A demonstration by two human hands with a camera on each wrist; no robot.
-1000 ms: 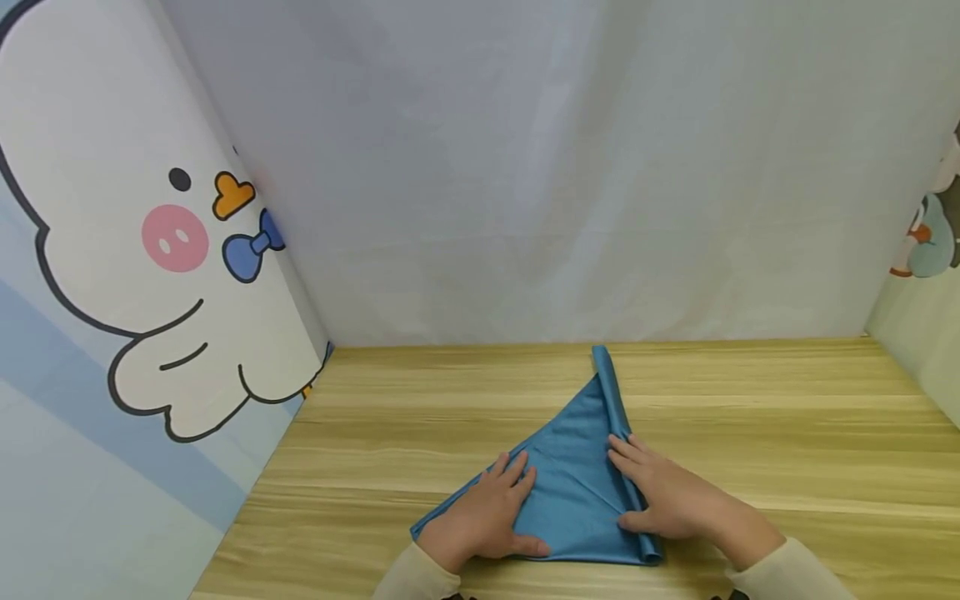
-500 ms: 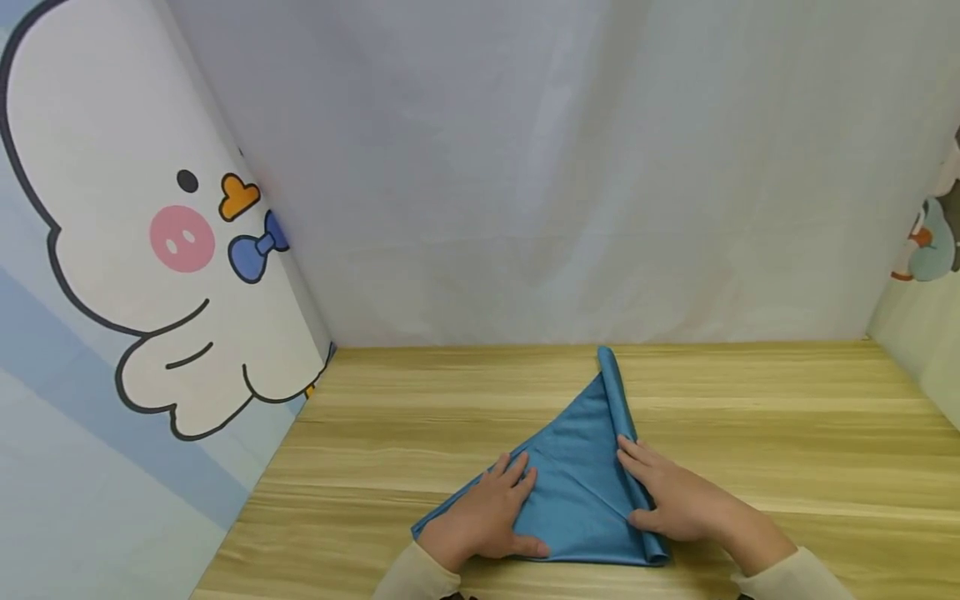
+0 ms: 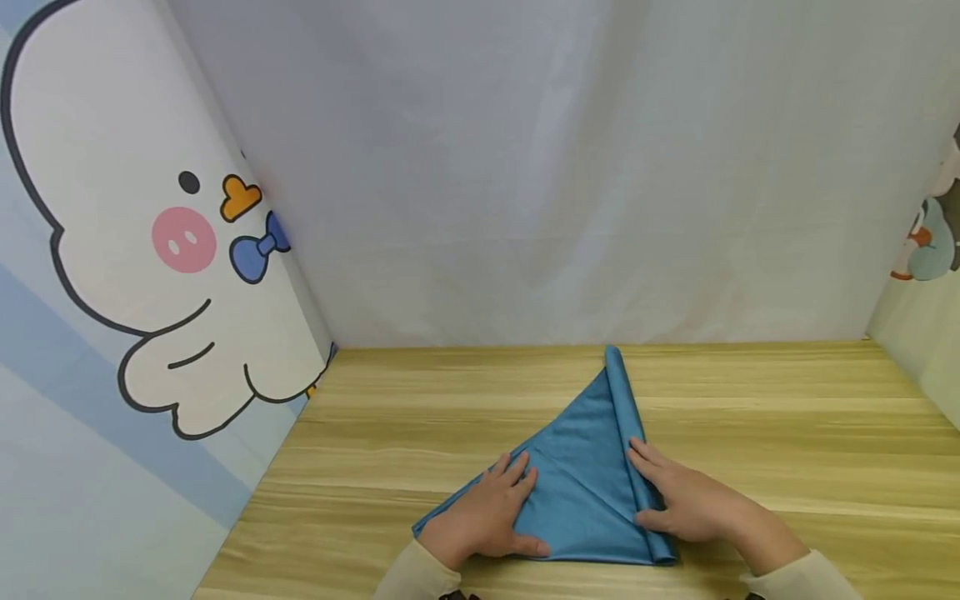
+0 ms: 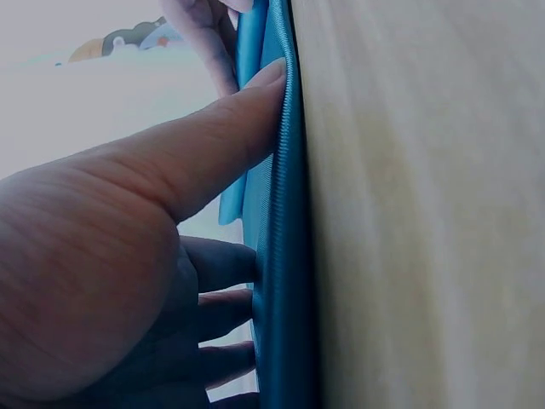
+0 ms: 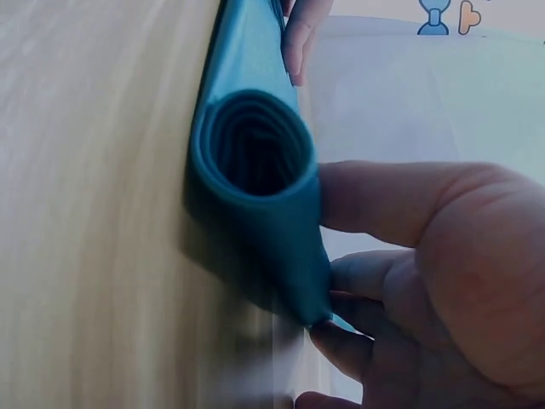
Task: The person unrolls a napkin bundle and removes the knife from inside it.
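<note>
A blue cloth (image 3: 577,458) lies on the table, its left part flat and tapering to a corner. Its right side forms a roll (image 3: 624,400) that runs from near the back edge toward the front. My left hand (image 3: 483,512) rests on the flat part, fingers spread and thumb near the front hem (image 4: 285,170). My right hand (image 3: 686,500) lies against the roll, fingertips on top and thumb toward its front end. Coiled layers show at the roll's open end (image 5: 255,145) in the right wrist view, with thumb and fingertips touching its side.
The wood-grain table (image 3: 787,417) reaches back to a pale curtain-like wall (image 3: 525,208). On the left stands a panel with a cartoon bird (image 3: 112,250). Another printed panel (image 3: 930,242) borders the right side.
My right hand and the roll have shifted a little to the right, and more flat cloth shows between the hands. My left hand has stayed in place.
</note>
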